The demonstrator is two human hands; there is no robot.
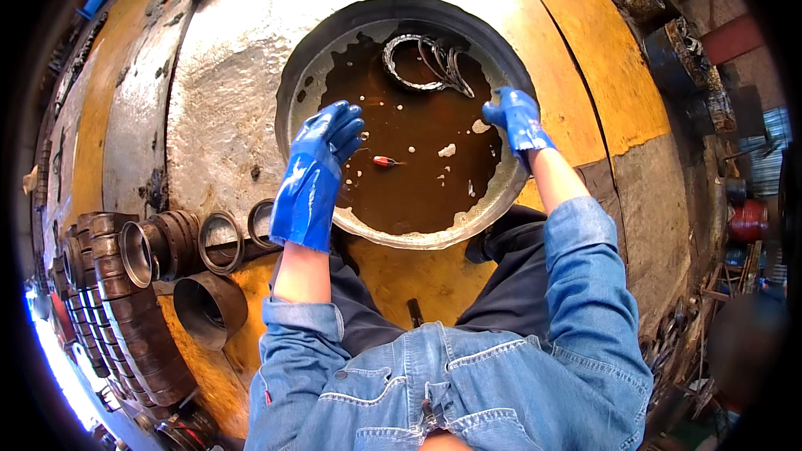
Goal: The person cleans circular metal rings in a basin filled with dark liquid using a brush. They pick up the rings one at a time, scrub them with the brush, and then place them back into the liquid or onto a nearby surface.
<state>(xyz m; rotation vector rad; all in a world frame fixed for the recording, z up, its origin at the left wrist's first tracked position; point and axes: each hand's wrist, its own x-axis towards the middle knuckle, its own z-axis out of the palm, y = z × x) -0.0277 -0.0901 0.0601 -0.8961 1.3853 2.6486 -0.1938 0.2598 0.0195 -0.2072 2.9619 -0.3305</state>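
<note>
A wide dark basin (408, 240) holds brown liquid with pale foam round its edge. My left hand (326, 138), in a blue rubber glove, hangs over the basin's left side. Its fingers are stretched and slightly bent, and nothing shows in them. On the opposite side my right hand (515, 115), gloved alike, is above the right edge with its fingers curled; whatever they hold, if anything, is hidden. Several metal rings (401, 78) lie partly in the liquid at the far side. A small red-and-white object (384, 161) floats near my left hand.
Dark metal rings (221, 241) and a short cylinder (210, 310) stand at the left, beside stacked ring-shaped parts (138, 334). Worn yellow and grey floor plates (576, 50) surround the basin. Blackened cylindrical parts (677, 54) and a red container (748, 221) line the right side.
</note>
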